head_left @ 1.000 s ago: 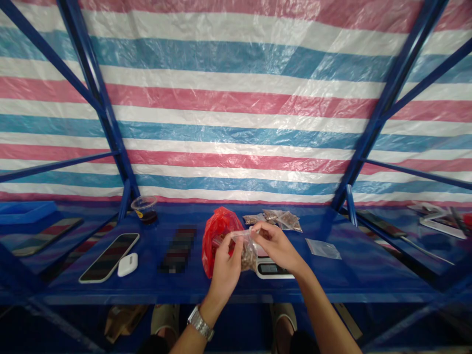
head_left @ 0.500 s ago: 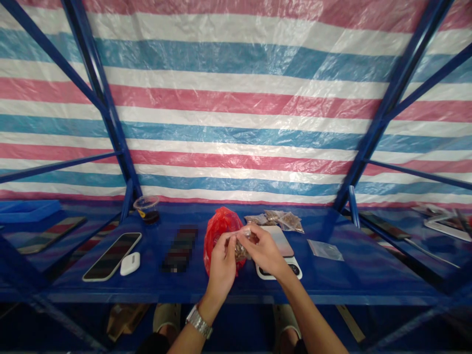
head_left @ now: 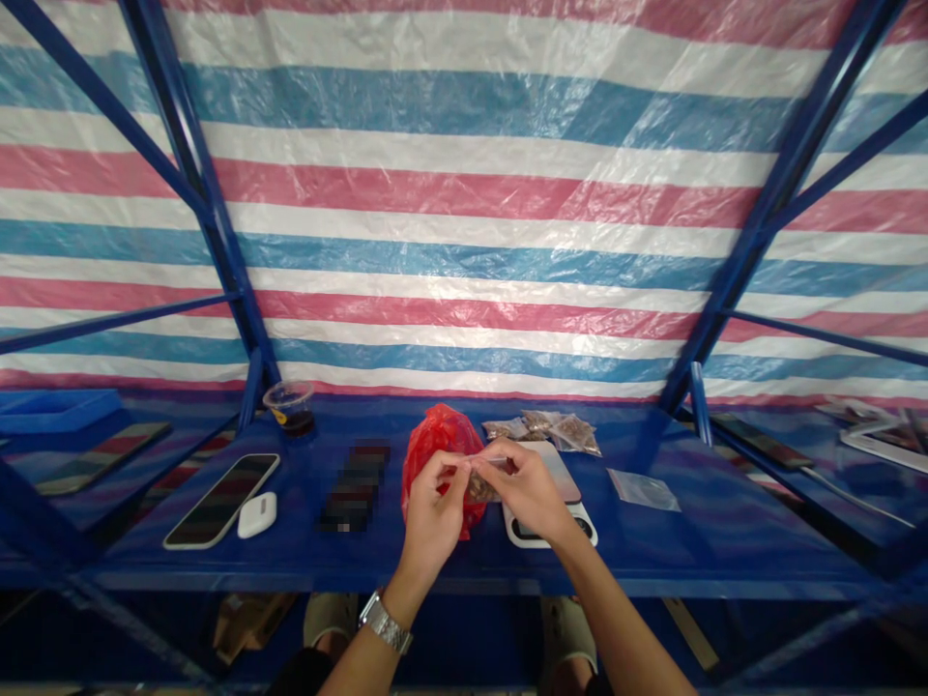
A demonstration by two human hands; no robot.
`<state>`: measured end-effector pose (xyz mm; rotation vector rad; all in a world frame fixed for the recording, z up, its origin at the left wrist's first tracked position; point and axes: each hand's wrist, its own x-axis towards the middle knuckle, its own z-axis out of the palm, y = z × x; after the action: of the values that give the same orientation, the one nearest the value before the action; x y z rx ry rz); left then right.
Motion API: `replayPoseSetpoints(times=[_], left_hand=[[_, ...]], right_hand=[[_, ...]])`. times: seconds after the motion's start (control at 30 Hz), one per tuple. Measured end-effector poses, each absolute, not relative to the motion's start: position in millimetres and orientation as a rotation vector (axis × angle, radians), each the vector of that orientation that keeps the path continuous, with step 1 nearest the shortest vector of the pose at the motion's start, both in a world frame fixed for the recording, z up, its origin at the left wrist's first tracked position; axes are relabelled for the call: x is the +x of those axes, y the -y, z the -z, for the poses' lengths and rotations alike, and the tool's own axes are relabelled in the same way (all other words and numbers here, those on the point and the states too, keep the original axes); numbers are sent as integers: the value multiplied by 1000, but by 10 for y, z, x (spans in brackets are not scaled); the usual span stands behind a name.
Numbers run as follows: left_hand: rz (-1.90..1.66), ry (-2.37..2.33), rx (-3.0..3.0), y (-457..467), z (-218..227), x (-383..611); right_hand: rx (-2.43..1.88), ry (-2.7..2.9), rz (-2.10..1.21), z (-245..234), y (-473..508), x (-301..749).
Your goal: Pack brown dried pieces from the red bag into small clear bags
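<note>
Both hands meet at the middle of the blue shelf, pinching the top of a small clear plastic bag [head_left: 479, 482] that holds brown granules. My left hand [head_left: 433, 512] grips its left side and my right hand [head_left: 526, 489] its right side, and the fingers hide most of it. Just behind my left hand bulges a red plastic bag [head_left: 442, 447]. A white digital scale [head_left: 557, 471] lies under and beyond my right hand, not touching the clear bag. A metal wristwatch [head_left: 385, 623] circles my left wrist.
Several small bags of brown granules [head_left: 542, 429] lie behind the scale, with a flat clear bag [head_left: 644, 490] to its right. Left of my hands are a blurred object [head_left: 354, 486], a phone [head_left: 221, 501], a white earbud case [head_left: 257, 514], a cup of dark liquid [head_left: 290, 409] and a blue tray [head_left: 58, 411].
My hands have drawn closer together, and the clear bag's top is pinched tighter. My right hand has shifted off the scale, uncovering more of its platform.
</note>
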<state>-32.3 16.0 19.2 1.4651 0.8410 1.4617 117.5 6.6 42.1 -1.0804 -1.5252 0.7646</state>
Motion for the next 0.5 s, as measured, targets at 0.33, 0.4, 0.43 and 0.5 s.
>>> replayPoseSetpoints(times=[0.33, 0.4, 0.43, 0.5], left_hand=[[-1597, -1071, 1501, -75, -193, -278], [-1590, -1100, 1480, -70, -196, -297], [-1584, -1110, 1473, -69, -200, -315], [-1576, -1119, 1471, -68, -208, -362]], right_hand=[[-1307, 1103, -352, -411, -261, 1464], [-1321, 1029, -381, -348, -437, 1575], [-1341, 1019, -398, -311, -528, 1624], [-1455, 1037, -363, -237, -685, 1710]])
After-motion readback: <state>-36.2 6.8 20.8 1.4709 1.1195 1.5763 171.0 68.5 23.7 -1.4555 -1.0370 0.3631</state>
